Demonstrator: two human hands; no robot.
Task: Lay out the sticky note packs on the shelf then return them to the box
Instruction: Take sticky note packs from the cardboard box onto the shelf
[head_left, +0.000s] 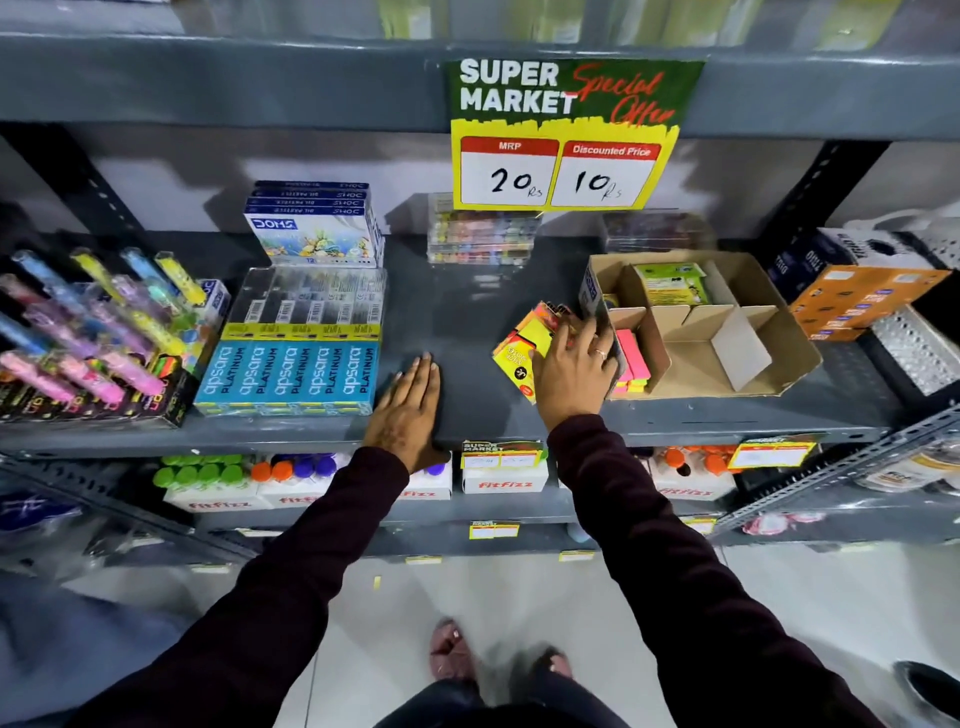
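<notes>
A brown cardboard box (763, 364) with dividers stands on the grey shelf (457, 312), right of centre. Inside it I see pink and yellow sticky note packs (635, 361) in the front-left compartment and a green pack (672, 285) at the back. Just left of the box, several yellow and red sticky note packs (524, 345) lie bunched on the shelf. My right hand (574, 371) rests on top of that bunch, fingers spread over it and touching the box's left wall. My left hand (410, 405) lies flat, palm down, on the bare shelf near its front edge.
Blue pencil boxes (291, 374) and clear packs sit left of my left hand, with highlighters (93, 332) at far left. Crayon boxes (317, 228) and clear cases (483, 241) stand at the back. Orange cartons (857, 301) crowd the right. A price sign (563, 135) hangs above.
</notes>
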